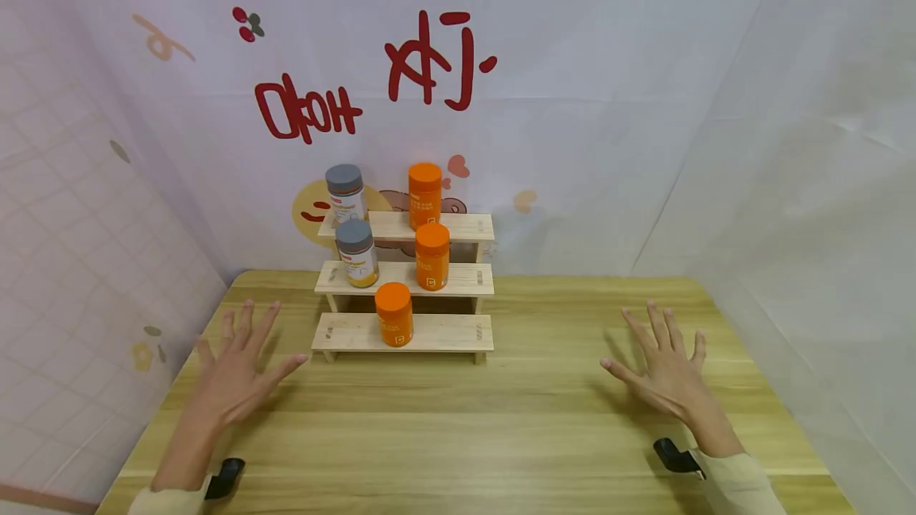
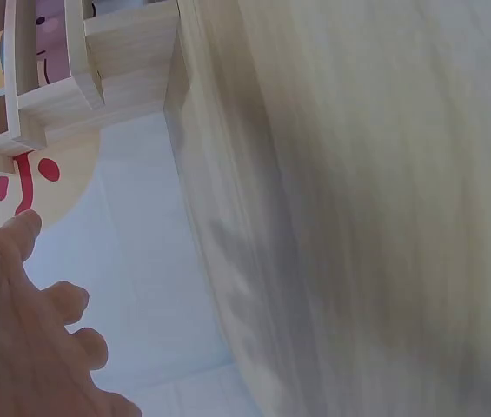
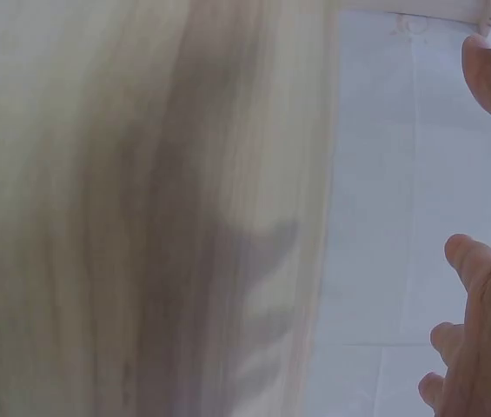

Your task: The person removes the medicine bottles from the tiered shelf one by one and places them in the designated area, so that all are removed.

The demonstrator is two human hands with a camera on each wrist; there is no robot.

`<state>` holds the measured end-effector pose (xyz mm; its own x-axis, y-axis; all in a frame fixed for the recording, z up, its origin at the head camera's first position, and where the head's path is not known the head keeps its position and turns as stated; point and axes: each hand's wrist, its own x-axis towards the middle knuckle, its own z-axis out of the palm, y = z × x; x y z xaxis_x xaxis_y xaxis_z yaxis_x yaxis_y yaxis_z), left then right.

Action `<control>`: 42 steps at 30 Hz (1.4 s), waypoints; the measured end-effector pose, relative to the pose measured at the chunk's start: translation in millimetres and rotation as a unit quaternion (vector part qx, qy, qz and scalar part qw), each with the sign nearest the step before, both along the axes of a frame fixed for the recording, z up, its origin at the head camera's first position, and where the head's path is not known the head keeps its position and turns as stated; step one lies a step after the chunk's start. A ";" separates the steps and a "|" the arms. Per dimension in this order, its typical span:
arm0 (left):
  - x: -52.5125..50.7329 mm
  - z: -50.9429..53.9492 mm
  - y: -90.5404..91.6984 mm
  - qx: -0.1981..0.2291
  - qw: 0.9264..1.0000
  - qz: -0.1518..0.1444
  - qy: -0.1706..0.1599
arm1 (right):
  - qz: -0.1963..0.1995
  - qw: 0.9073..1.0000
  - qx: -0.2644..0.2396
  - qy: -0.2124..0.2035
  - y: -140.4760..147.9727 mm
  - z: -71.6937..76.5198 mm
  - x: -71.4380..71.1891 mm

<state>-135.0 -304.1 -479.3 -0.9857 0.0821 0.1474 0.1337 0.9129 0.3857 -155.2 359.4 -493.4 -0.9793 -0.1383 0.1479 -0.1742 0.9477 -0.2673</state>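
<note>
Currently, left hand (image 1: pixel 239 380) and right hand (image 1: pixel 667 378) hover over the wood-grain tabletop (image 1: pixel 458 427), fingers spread wide, holding nothing. Three orange jars (image 1: pixel 432 261) and two grey-lidded jars (image 1: pixel 358 259) stand upright on the three-tier wooden rack (image 1: pixel 451 331); top and middle tiers look paired off, bottom seems one grey-lidded jar short.

I see a pale wooden three-tier shelf (image 1: pixel 452 332) on the counter (image 1: pixel 429 435), bearing upright, lidded jars: up top, a grey-lidded jar (image 1: pixel 348 203) left of an orange jar (image 1: pixel 425 199); mid-tier, another grey-lidded jar (image 1: pixel 359 265) left of a second orange jar (image 1: pixel 432 259); lowest, a third orange jar (image 1: pixel 395 318).
</note>
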 end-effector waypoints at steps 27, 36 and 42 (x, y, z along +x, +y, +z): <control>-13.7 -13.1 24.6 0.171 0.984 -0.002 -0.057 | 0.033 0.997 -0.060 -0.022 -34.7 4.0 -8.5; -19.3 -10.2 32.9 0.231 0.970 0.001 -0.072 | 0.045 0.995 -0.083 -0.016 -48.1 7.3 -11.9; -23.6 -11.6 39.3 0.267 0.961 0.004 -0.070 | 0.055 0.993 -0.103 -0.016 -56.9 10.9 -12.4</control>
